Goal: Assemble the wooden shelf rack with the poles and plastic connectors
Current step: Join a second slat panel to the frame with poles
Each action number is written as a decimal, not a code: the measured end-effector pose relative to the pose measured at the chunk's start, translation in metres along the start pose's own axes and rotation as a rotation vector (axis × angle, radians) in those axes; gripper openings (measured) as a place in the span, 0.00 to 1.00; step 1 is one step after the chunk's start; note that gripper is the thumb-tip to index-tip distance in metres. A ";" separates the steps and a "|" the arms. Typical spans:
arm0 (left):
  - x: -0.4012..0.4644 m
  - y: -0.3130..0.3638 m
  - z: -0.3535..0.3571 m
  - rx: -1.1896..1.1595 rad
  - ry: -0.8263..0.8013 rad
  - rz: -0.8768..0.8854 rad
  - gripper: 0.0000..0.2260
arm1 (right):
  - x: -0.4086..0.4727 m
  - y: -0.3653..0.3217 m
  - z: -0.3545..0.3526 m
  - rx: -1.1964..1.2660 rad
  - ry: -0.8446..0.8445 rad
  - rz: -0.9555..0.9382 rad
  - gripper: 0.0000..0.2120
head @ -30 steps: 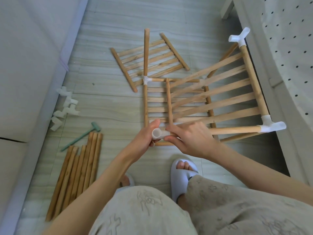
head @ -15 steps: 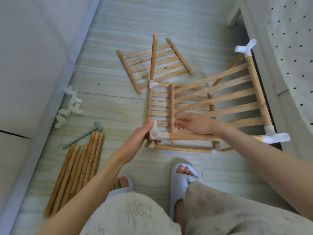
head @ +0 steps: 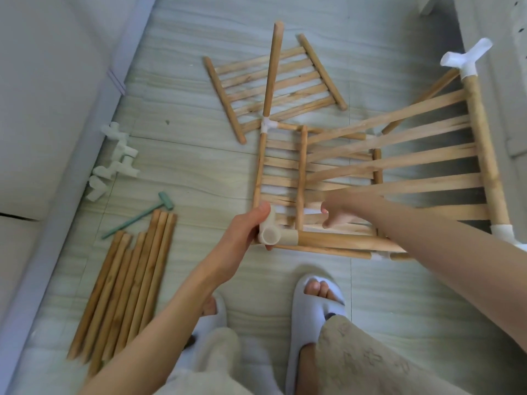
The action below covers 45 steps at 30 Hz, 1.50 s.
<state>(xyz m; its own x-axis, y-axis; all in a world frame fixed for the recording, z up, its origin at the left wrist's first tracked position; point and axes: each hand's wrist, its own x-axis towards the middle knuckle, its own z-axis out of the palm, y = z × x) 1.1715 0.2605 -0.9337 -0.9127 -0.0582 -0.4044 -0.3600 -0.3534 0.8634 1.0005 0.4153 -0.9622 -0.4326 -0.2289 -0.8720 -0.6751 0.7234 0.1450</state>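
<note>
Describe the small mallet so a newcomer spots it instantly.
Start at the pale wall along the left, then drop to the bundle of loose wooden poles on the floor. The mallet lies at their top ends: thin, green, with a short crosswise head, the only non-wood, non-white item there.

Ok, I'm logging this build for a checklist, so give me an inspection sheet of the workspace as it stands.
Surface: pale striped floor tiles.
Job's things: partly joined wooden slatted rack; loose slatted wooden panel; bundle of loose wooden poles; spare white plastic connectors.
Clutter: small green mallet.
Hands: left hand grips white corner connector; right hand reaches among the slats, blurred.
Cables: nothing seen.
Surroundings: pale wall on the left; white slippers on the person's feet.
</note>
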 end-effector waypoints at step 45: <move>-0.029 0.011 0.005 0.147 0.010 0.066 0.18 | -0.103 -0.013 -0.021 0.570 0.699 -0.379 0.09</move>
<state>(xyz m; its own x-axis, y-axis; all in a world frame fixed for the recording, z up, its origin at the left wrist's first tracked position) 1.1932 0.2633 -0.9108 -0.9337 -0.0863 -0.3475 -0.3241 -0.2086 0.9227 1.0416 0.4153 -0.8645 -0.6273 -0.7129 -0.3135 -0.5322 0.6863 -0.4958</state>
